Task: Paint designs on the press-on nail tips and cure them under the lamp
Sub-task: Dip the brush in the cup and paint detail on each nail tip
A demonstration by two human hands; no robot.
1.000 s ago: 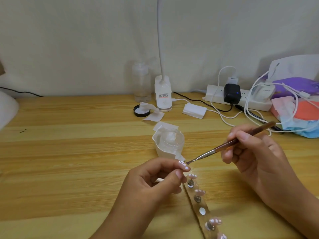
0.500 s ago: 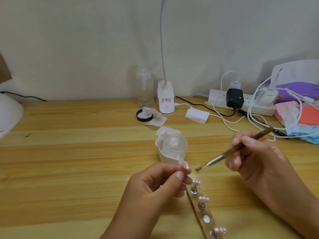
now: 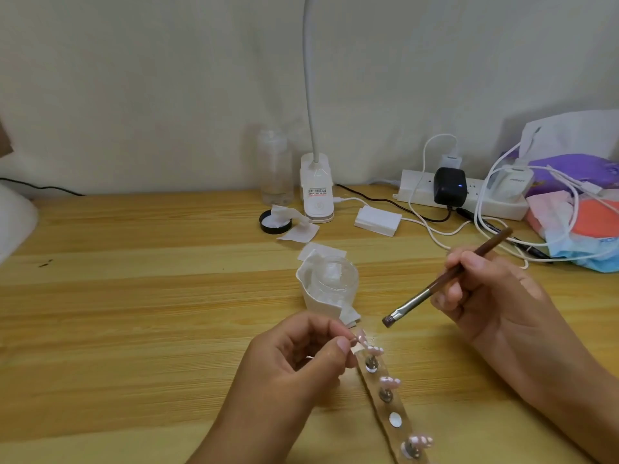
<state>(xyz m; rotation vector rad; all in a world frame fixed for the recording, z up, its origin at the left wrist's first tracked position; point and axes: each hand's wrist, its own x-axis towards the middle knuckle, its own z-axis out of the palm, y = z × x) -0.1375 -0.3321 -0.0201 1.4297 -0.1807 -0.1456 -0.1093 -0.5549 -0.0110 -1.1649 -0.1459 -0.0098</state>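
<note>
The left hand (image 3: 294, 356) pinches what seems to be a nail tip (image 3: 361, 338) and the right hand (image 3: 485, 296) grips the brush (image 3: 445, 279) just clear of it, so brace both wrists on the table (image 3: 134, 313) and stroke lightly.

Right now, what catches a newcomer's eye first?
The right hand holds a brown brush raised at centre-right, bristles aimed toward the left hand, which pinches a pink nail tip at lower middle. Below, a strip holder carrying more tips runs to the bottom edge. A cable-tangled power strip sits back right.
</note>
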